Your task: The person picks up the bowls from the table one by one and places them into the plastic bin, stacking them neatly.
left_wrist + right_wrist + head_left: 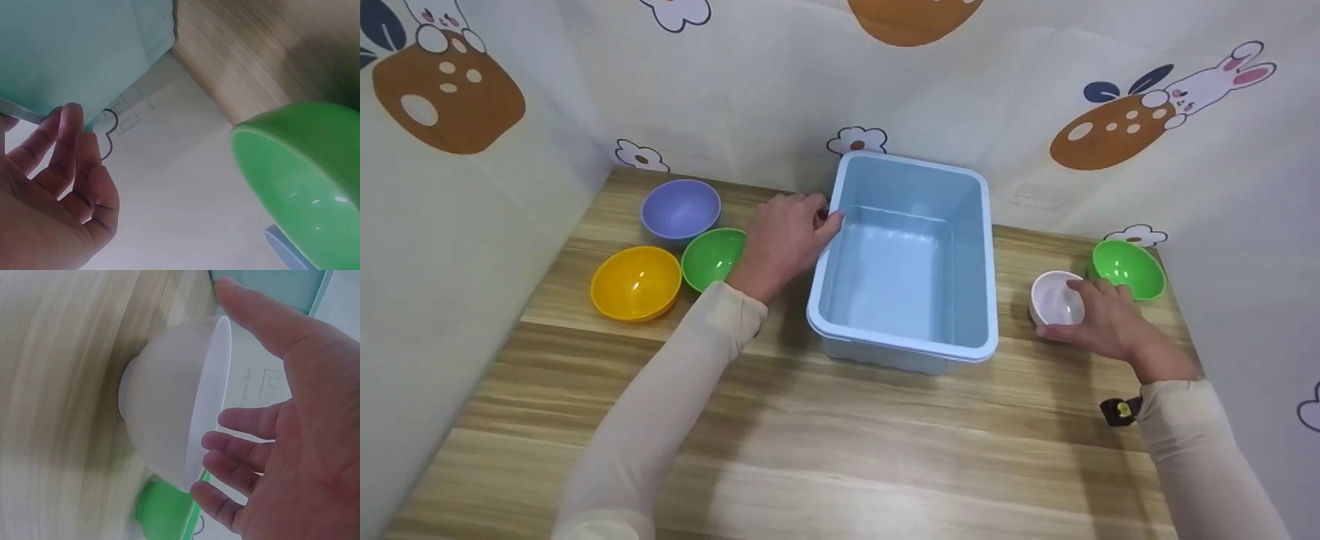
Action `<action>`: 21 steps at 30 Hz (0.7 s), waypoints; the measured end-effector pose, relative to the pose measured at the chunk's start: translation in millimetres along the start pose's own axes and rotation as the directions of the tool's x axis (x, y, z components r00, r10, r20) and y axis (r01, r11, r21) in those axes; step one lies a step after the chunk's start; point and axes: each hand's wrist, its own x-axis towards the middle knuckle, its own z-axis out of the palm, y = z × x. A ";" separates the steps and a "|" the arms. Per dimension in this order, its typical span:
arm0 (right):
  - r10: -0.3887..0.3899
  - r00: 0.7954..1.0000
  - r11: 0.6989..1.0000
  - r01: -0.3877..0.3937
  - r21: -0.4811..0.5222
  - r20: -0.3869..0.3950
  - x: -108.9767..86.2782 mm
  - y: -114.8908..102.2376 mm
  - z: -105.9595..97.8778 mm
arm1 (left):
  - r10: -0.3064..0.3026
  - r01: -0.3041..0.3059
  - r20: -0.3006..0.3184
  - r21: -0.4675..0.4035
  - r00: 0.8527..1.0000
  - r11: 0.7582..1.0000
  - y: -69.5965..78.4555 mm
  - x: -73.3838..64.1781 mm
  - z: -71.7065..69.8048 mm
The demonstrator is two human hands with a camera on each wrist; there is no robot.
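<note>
Pale wall covering [735, 90], printed with rabbits [1200, 94], brown fruits [1110, 150] and flowers [859, 141], closes in a wood-grained table [810, 450] at the back and on both sides. On the table, up by the back wall, stands a light blue tub [990, 262], upright, its bare floor showing. A person in cream sleeves [660, 420] reaches out over the table with both arms. The left hand [780, 240] is at the tub's left rim, thumb over the edge and bent fingers at the outer side, pinching it. Well to the right of the tub sits the white bowl [1056, 296], upright on the table. The right hand [1110, 326] is at that bowl, thumb and fingers spread apart on either side of its rim; whether each fingertip touches, I cannot tell. Just behind it and further right is a bright green bowl [1132, 266]. Three more bowls stand close together left of the tub: a purple bowl [681, 210] at the back, an orange-yellow bowl [636, 283] nearer the front, and a darker green bowl [709, 259] beside them, partly hidden by the left hand and its wrist. Near the right cuff shows a small black device [1117, 412]
</note>
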 end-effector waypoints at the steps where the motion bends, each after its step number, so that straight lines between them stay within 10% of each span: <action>1: 0.002 1.000 1.000 -0.002 0.007 -0.005 -0.1 0.1 0.7 | -0.001 0.001 -0.006 0.001 1.000 1.000 0.3 0.1 0.4; 21: 0.019 0.997 0.997 -0.013 0.074 -0.075 -0.4 16.0 7.3 | -0.042 0.042 0.009 -0.023 0.999 0.999 3.0 -1.2 2.8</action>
